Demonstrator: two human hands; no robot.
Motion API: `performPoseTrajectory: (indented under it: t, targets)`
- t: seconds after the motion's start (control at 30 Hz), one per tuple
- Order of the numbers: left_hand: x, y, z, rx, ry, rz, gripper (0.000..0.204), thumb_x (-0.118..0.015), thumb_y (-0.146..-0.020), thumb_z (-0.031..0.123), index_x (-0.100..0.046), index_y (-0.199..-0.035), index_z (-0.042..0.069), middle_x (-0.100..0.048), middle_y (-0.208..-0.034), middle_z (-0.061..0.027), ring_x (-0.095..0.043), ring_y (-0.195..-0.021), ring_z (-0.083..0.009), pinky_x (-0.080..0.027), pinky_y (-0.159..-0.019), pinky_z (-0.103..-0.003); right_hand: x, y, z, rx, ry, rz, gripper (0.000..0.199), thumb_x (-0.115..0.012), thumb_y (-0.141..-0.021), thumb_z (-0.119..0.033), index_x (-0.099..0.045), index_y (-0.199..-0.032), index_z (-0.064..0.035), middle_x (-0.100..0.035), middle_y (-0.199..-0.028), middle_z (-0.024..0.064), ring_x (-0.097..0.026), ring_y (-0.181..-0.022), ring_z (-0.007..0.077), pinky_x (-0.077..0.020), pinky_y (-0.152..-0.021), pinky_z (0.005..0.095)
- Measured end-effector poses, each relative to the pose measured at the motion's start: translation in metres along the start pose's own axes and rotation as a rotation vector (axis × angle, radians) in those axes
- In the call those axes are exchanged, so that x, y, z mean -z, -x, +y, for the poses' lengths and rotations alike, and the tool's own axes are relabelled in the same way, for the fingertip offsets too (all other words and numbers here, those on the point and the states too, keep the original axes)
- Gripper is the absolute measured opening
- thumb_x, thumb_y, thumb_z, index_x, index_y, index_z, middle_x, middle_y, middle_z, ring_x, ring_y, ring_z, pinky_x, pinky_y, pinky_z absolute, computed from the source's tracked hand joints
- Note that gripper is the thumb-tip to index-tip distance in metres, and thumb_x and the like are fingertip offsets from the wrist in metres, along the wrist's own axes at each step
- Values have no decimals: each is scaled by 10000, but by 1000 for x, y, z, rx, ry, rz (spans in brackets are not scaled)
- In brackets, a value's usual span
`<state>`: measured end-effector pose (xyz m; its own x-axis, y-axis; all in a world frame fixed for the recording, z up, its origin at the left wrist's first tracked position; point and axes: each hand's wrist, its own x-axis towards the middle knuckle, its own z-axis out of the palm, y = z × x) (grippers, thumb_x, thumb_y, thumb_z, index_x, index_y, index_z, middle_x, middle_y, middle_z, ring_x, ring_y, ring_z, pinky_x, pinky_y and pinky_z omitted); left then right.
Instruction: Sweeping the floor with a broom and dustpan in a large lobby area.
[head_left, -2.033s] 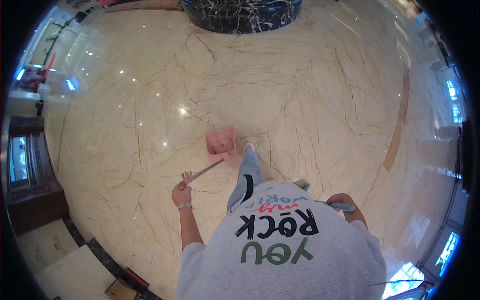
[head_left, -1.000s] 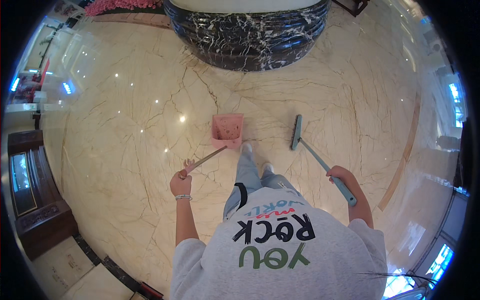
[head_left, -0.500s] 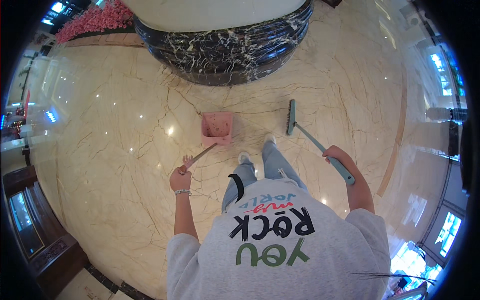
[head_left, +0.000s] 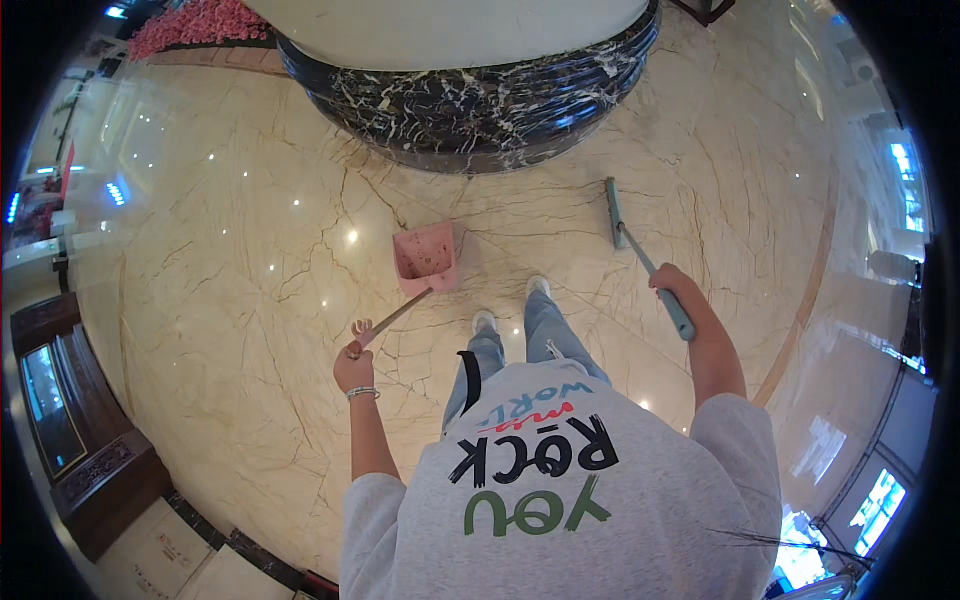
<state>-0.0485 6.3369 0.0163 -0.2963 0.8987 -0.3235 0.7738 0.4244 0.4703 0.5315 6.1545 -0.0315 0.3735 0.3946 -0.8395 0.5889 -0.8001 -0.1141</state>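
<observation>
My left hand (head_left: 354, 366) is closed around the handle of a pink dustpan (head_left: 424, 256), off to the front left of my feet. Dark specks lie inside the pan, and its handle slants up toward my wrist, which wears a bracelet. On the other side, my right hand (head_left: 672, 284) grips the handle of a teal broom (head_left: 615, 214). Its narrow head points away from me, to the right of the dustpan and well apart from it. The broom's thick grip end runs back past my hand along the forearm.
Ahead stands a curved black marble counter (head_left: 470, 115) with white veins and a pale top. Pink blossoms (head_left: 200, 28) fill a bed at the far left. A dark wooden cabinet (head_left: 90, 430) is at the left. The floor (head_left: 230, 330) is glossy beige marble.
The broom head has moved right and slightly forward, farther from the dustpan. The dustpan and my left hand have shifted a little left. The counter appears slightly farther right.
</observation>
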Motion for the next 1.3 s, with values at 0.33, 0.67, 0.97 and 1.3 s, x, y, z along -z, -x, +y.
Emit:
performPoseTrajectory:
  t: [0.33,0.67,0.97,1.3]
  targets:
    - [-32,27,58,-187,-333,-70,140,-543,-578,163,-508,-614,32,-528,-585,-157,-513,-563,-318,-407,-520,-372,-78,-7,-37,-308,-1124,-180,118,-511,-687,-114,-480,-653,-5,-463,-507,94,-463,-430,204,-400,-400,317]
    - [-65,18,71,-182,-343,-228,148,-528,-605,183,-552,-673,54,-569,-684,-168,-550,-662,-326,-433,-589,-400,-123,14,-82,-225,-1048,-46,85,-488,-657,-56,-486,-628,23,-479,-529,116,-487,-439,210,-387,-374,320]
    - [-65,24,71,-363,-399,-362,181,-498,-647,205,-564,-717,51,-576,-705,-168,-560,-692,-319,-437,-613,-405,-157,61,-129,-135,-462,-71,218,-501,-627,-36,-483,-803,91,-536,-602,175,-573,-501,257,-459,-394,349]
    - [-71,4,107,-446,-449,-388,212,-477,-719,242,-600,-787,83,-592,-777,-146,-570,-747,-286,-444,-629,-388,-157,108,-157,93,12,-253,406,-509,-648,-105,-396,-978,103,-547,-779,211,-585,-550,227,-474,-444,327]
